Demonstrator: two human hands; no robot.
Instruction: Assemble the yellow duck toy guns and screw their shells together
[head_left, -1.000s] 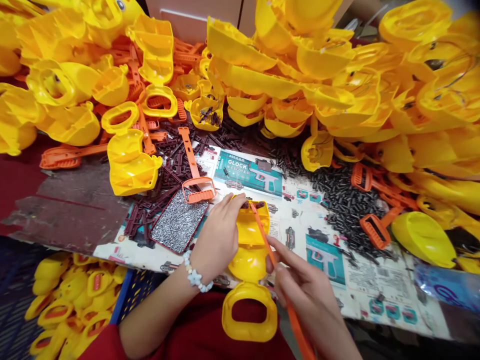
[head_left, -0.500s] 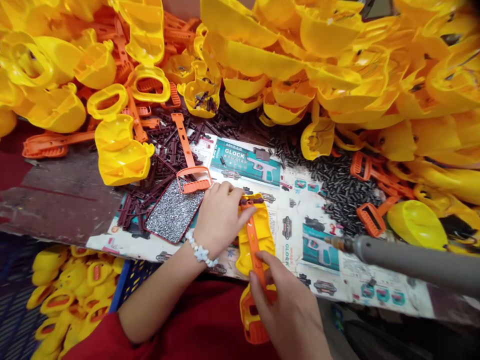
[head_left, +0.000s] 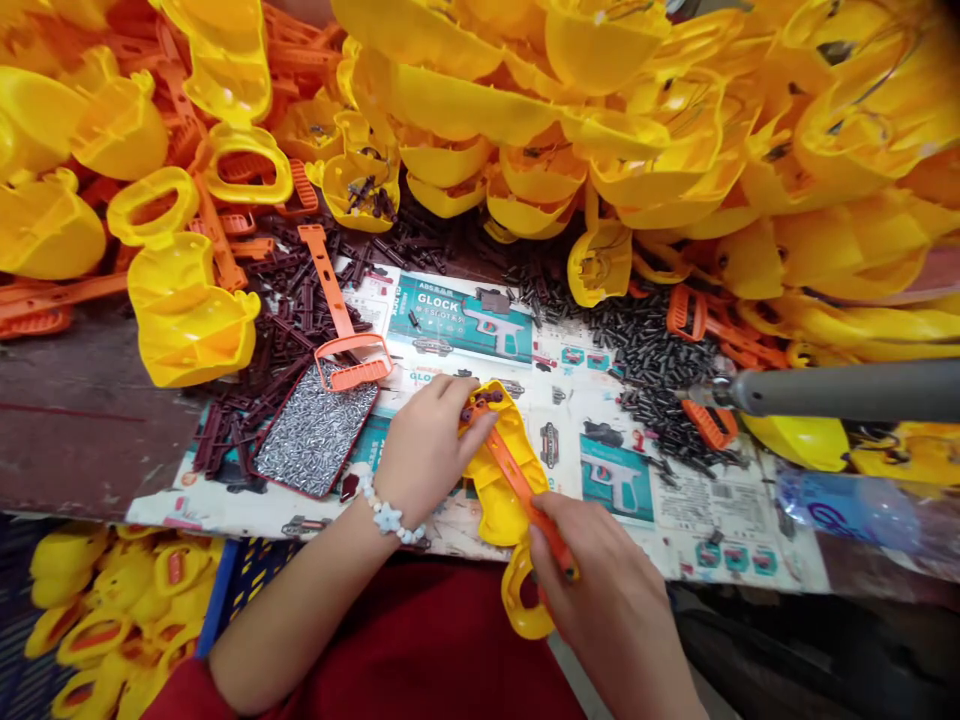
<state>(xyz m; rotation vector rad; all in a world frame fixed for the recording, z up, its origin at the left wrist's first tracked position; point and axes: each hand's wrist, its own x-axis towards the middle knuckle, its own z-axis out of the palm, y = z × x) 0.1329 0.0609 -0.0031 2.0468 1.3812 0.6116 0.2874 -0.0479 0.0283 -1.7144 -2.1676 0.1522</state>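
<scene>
At the near edge of the table (head_left: 67, 430), the left hand (head_left: 420, 450) grips the far end of a yellow shell (head_left: 501, 515), thumb against the orange strip (head_left: 514, 472) aligned lengthwise over it; the right hand (head_left: 615, 590) has fingers closed round the strip's nearer end

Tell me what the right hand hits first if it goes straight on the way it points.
Probably the left hand, at the orange strip's far end; the yellow shell lies close beneath, depth unclear.
</scene>
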